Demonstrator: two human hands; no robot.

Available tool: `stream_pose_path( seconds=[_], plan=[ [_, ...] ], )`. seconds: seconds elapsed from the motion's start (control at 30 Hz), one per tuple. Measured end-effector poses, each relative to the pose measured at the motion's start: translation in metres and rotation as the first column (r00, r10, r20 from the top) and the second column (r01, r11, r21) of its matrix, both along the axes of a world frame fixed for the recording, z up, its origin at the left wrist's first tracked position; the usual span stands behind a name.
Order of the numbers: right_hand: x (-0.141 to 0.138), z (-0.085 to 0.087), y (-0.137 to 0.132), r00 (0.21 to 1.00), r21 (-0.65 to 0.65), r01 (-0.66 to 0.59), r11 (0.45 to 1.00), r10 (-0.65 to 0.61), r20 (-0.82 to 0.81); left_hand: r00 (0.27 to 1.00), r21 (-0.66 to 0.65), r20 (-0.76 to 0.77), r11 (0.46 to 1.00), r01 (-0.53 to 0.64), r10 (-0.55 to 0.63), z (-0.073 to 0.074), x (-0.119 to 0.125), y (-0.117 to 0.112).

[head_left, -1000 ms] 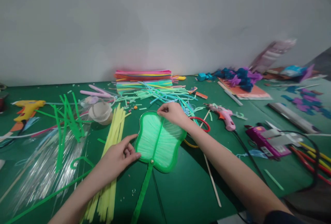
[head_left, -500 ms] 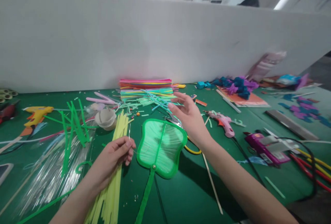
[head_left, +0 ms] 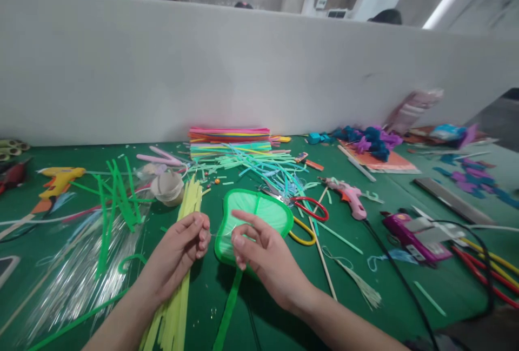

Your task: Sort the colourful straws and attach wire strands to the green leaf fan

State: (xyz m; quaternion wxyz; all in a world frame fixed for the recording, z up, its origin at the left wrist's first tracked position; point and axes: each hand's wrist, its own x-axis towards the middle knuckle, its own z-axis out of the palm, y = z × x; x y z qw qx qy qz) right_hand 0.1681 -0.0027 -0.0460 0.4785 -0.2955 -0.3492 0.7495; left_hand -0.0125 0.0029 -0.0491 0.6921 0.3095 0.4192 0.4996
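Observation:
My left hand (head_left: 184, 245) is closed in a pinch above a bundle of yellow-green strips (head_left: 190, 199). From its fingertips a thin, pale thread (head_left: 221, 229) runs across to my right hand (head_left: 263, 259). The thumb and curled fingers of that hand meet at the thread's other end, while its index finger points out to the left. Beneath the right hand lies a green fan (head_left: 275, 216) with a scalloped rim and a green-wrapped handle (head_left: 227, 310). The right hand covers the fan's lower part.
Scissors with red and yellow handles (head_left: 310, 207) lie by the fan. A pink glue gun (head_left: 351, 199) and a pale tassel (head_left: 360, 283) are to the right. A paper cup (head_left: 167, 187) and a yellow glue gun (head_left: 59, 180) are at the left. Coloured strips (head_left: 229, 134) lie along the partition (head_left: 243, 70).
My right hand has come down and left, from above the scissors to over the fan beside my left hand. Its fingers have curled in. The left hand has hardly moved.

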Motion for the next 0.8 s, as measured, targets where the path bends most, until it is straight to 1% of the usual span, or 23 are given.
stream_pose_path(
  seconds=[0.07,0.17,0.23,0.3,0.37,0.43,0.5,0.63,0.7,0.8],
  plan=[
    [0.0,-0.002,-0.001,0.998,0.037,-0.054,0.998,0.054,0.014,0.999,-0.009,-0.046,1.0,-0.001,0.001,-0.002,0.003,-0.001],
    [-0.002,-0.004,-0.003,0.998,0.104,-0.069,0.992,0.069,0.0,0.992,-0.049,-0.119,0.998,0.025,-0.031,-0.007,0.011,-0.002],
    [-0.003,-0.005,-0.005,0.995,0.11,-0.093,0.99,0.097,-0.026,0.983,-0.064,-0.171,0.997,0.05,-0.06,-0.01,0.016,-0.003],
    [-0.004,-0.006,-0.006,0.991,0.103,-0.111,0.988,0.118,-0.057,0.959,-0.037,-0.274,0.997,0.066,-0.073,-0.012,0.021,-0.003],
    [-0.006,-0.007,-0.006,0.991,0.098,-0.102,0.99,0.11,-0.08,0.914,0.027,-0.404,0.998,0.065,-0.048,-0.012,0.026,-0.004],
    [-0.008,-0.008,-0.007,0.993,0.109,-0.083,0.991,0.091,-0.076,0.873,0.088,-0.488,0.994,0.062,-0.011,-0.012,0.031,-0.006],
    [-0.01,-0.01,-0.007,0.995,0.13,-0.086,0.988,0.092,-0.041,0.868,0.116,-0.497,0.992,0.059,0.006,-0.013,0.035,-0.008],
    [-0.01,-0.013,-0.009,0.991,0.164,-0.134,0.977,0.132,0.027,0.886,0.105,-0.461,0.989,0.105,-0.045,-0.021,0.038,-0.012],
    [-0.009,-0.014,-0.01,0.991,0.18,-0.133,0.975,0.126,0.05,0.863,0.102,-0.503,0.988,0.114,-0.048,-0.024,0.036,-0.012],
    [-0.009,-0.015,-0.013,0.989,0.236,-0.102,0.966,0.073,0.128,0.796,0.104,-0.604,0.988,0.111,-0.026,-0.026,0.033,-0.01]
  ],
)
